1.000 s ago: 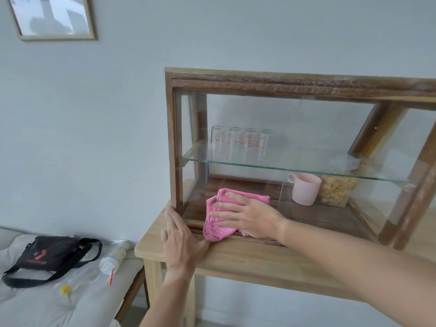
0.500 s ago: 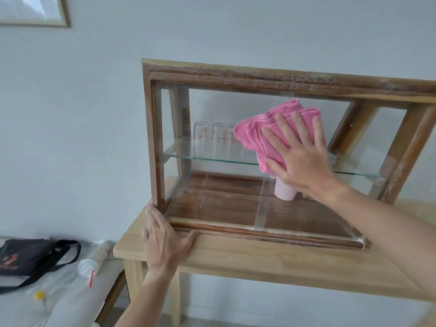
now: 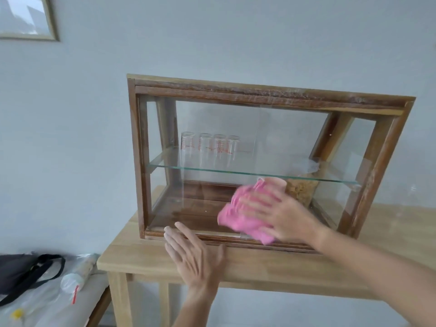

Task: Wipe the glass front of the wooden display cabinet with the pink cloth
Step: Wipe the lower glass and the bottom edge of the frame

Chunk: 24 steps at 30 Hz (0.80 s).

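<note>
The wooden display cabinet (image 3: 259, 92) stands on a light wood table (image 3: 271, 263) against the wall, its glass front facing me. My right hand (image 3: 283, 214) presses the bunched pink cloth (image 3: 238, 214) flat against the lower half of the glass, right of centre; both are blurred by motion. My left hand (image 3: 195, 253) lies flat and empty on the table's front edge, fingertips at the cabinet's bottom rail. Inside, several clear measuring glasses (image 3: 208, 143) stand on the glass shelf (image 3: 212, 169).
A jar of brown flakes (image 3: 300, 190) sits inside at the lower right, a pink mug partly hidden behind the cloth. To the lower left lie a black bag (image 3: 21, 272) and a plastic bottle (image 3: 79, 274) on a plastic-covered surface. A framed picture (image 3: 28, 17) hangs upper left.
My right hand swept the pink cloth from the lower left of the glass up to the upper middle, then down to the lower middle. My left hand shifted right along the table edge.
</note>
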Each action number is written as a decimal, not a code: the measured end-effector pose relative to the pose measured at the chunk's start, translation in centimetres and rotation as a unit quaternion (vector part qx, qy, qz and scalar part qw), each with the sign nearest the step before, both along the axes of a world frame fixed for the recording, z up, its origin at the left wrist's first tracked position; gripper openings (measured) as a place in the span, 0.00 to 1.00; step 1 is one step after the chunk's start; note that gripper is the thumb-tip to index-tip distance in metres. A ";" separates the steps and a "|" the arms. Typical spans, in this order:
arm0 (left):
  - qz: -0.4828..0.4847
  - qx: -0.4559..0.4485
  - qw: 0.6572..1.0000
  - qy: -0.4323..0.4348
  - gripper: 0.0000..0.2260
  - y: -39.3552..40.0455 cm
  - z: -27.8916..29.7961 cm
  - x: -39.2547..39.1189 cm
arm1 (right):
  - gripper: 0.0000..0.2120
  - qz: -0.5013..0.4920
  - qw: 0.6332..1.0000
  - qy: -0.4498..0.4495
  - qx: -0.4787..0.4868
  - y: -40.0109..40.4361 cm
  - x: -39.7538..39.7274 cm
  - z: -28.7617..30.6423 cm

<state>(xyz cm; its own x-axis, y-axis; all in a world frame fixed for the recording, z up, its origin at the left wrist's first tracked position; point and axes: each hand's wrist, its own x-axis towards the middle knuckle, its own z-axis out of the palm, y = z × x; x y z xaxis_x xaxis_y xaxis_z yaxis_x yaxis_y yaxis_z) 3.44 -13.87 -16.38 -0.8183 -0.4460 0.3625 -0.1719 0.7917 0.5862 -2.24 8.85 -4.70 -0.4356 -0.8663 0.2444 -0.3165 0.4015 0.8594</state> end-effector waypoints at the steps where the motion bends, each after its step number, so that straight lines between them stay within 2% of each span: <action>1: 0.002 0.000 1.000 -0.011 0.64 0.2 -0.2 -0.1 | 0.36 -0.006 0.998 0.013 -0.068 -0.1 0.1 1.9; 3: 0.013 -0.010 0.999 -0.032 0.65 0.2 -0.5 -0.4 | 0.39 -0.037 0.974 0.053 -0.216 -0.1 0.3 5.7; 5: 0.025 -0.024 0.998 -0.056 0.65 0.1 -0.7 -0.6 | 0.42 -0.082 0.934 0.079 -0.338 0.1 0.1 7.9; 7: 0.039 -0.036 0.997 -0.062 0.64 0.1 -0.8 -0.7 | 0.43 -0.112 0.903 0.086 -0.405 -0.5 -0.1 7.9; 8: 0.045 -0.039 0.996 -0.062 0.64 0.1 -0.8 -0.7 | 0.43 -0.118 0.901 0.081 -0.410 -0.9 -0.2 7.1; 10: 0.053 -0.044 0.996 -0.062 0.64 0.0 -0.7 -0.7 | 0.43 -0.110 0.922 0.055 -0.367 -1.4 -0.2 4.2; 13: 0.065 -0.048 0.995 -0.057 0.65 0.0 -0.8 -0.7 | 0.41 -0.082 0.973 0.012 -0.216 -0.6 0.4 -2.0; 15: 0.070 -0.051 0.994 -0.058 0.65 0.1 -0.7 -0.7 | 0.37 -0.075 0.985 0.001 -0.157 0.7 1.0 -4.9; 17: 0.070 -0.060 0.994 -0.064 0.64 0.0 -0.4 -0.6 | 0.36 -0.090 0.983 -0.002 -0.162 2.3 1.6 -5.4; 21: 0.066 -0.072 0.992 -0.085 0.61 0.0 -0.1 -0.3 | 0.39 -0.152 0.967 -0.004 -0.205 6.7 2.4 -4.2; 24: 0.062 -0.077 0.991 -0.090 0.60 0.2 0.0 -0.3 | 0.39 -0.170 0.961 -0.009 -0.218 6.9 2.7 -4.0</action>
<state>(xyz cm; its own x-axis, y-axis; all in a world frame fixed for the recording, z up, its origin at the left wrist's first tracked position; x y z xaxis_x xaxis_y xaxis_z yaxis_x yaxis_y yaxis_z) 3.11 -13.65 -16.36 -0.8186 -0.4975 0.2869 -0.3639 0.8358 0.4110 0.45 15.75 -8.71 -0.6825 -0.4904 0.5419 -0.1164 0.8050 0.5818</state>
